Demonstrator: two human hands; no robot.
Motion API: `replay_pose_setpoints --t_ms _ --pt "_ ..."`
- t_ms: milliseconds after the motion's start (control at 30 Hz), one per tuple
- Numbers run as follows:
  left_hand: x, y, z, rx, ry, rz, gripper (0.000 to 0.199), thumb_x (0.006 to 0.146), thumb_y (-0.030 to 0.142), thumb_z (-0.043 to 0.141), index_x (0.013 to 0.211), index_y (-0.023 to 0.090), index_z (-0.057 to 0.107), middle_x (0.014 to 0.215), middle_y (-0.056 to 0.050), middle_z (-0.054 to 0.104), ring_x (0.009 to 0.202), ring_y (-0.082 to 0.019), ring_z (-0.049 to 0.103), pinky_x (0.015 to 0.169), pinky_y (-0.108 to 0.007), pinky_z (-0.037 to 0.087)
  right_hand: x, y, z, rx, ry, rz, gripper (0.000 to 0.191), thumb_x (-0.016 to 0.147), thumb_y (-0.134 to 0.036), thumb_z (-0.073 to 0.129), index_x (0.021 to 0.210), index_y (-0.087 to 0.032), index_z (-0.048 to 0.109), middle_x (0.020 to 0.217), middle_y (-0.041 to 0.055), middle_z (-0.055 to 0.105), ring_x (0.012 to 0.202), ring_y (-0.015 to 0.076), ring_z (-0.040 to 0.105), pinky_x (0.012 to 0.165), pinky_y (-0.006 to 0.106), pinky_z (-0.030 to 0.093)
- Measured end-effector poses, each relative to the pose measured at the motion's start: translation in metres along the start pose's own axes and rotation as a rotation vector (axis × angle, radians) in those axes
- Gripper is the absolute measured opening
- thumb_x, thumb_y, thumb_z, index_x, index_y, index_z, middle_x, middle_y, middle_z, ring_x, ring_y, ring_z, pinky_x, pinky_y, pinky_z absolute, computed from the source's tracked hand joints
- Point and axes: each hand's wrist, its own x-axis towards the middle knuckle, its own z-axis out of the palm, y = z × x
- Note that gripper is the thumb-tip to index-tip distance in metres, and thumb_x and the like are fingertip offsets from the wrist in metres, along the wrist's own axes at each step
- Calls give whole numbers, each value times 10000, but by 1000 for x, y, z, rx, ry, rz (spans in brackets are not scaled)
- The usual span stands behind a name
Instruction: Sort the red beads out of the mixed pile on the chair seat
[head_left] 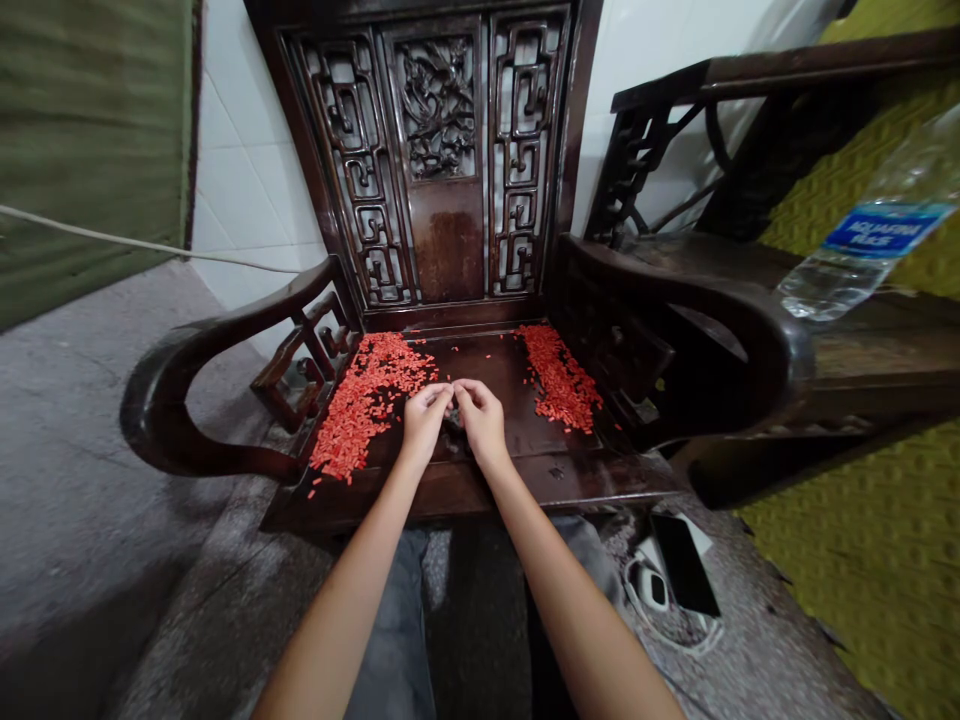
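Note:
I am looking down at the dark wooden seat [487,365] of a carved chair. Two long heaps of small red-orange grains lie on it, a larger one [366,400] on the left and a narrower one [559,378] on the right. My left hand [426,420] and my right hand [480,418] meet between the heaps, with fingers curled downward. A small dark clump [453,416] sits at their fingertips, partly hidden, so I cannot tell if either hand holds it.
The chair has a carved lattice back [435,160] and curved armrests [210,370] on both sides. A plastic water bottle [870,235] with a blue label sits at upper right. A black phone [684,565] lies on the stone floor [135,480] below the seat, with a white cord nearby.

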Motion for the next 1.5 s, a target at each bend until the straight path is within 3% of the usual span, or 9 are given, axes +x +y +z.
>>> replay_pose_setpoints --t_ms 433,767,1067,1267,1500 --pt "-2 -1 1 29 -23 28 264 797 401 760 883 152 743 727 -22 649 642 -128 560 612 -238 441 0 5 -2 -104 67 -54 206 915 -398 582 926 -209 661 804 2 661 714 158 591 707 256 464" --pt "-3 -2 0 96 -54 83 261 837 415 741 913 166 756 871 -64 727 741 -163 626 659 -244 472 0 6 -1 -128 84 -52 201 932 -395 562 966 -214 641 794 -1 651 712 165 596 699 254 460" --pt "-2 -4 0 84 -23 61 257 834 412 728 874 159 748 800 -42 689 708 -150 597 650 -241 463 -9 -5 0 -303 68 -190 210 998 -364 482 970 -231 642 946 49 689 853 198 612 797 282 450" --pt "0 -1 -1 -2 30 33 294 835 388 698 1011 159 754 849 -46 684 637 -115 571 619 -241 464 -3 1 -2 -247 164 -121 219 980 -390 499 940 -216 626 914 40 682 810 186 604 779 272 446" --pt "1 -2 -2 -20 13 34 347 827 385 753 1065 139 696 964 -103 750 690 -143 676 664 -259 514 -2 5 -2 -156 139 -54 249 938 -452 546 919 -223 643 827 29 658 765 190 583 683 261 448"
